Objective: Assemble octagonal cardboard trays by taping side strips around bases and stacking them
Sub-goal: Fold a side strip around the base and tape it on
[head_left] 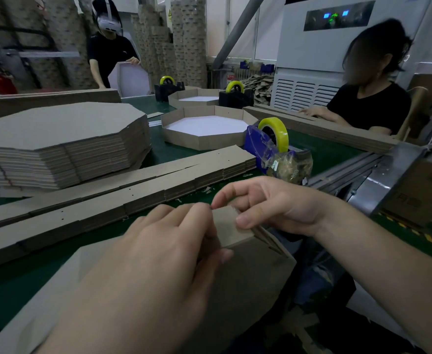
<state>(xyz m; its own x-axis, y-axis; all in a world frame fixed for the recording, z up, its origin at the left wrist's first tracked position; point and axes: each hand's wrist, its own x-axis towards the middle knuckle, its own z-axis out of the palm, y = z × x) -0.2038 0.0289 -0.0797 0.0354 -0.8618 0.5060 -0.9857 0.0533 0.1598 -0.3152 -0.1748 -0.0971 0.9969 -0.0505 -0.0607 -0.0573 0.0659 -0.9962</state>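
Observation:
A brown cardboard base (248, 282) lies upside down at the table's near edge, with a side strip (226, 227) folded up against its far corner. My left hand (158, 251) presses on the strip, thumb and fingers pinching it. My right hand (273, 203) grips the strip's corner from the right, fingertip meeting the left hand's. Several folded side strips (107, 198) lie in long piles just beyond. A tall stack of octagonal bases (56, 141) stands at the left. A finished tray (207, 129) with a white inside sits further back.
A blue tape dispenser (268, 146) with a yellow roll stands right of the strips. Two black dispensers (235, 97) and another tray (197, 98) are behind. One person sits at the right (370, 103), another stands at the back (110, 49). A metal rail (363, 169) edges the table.

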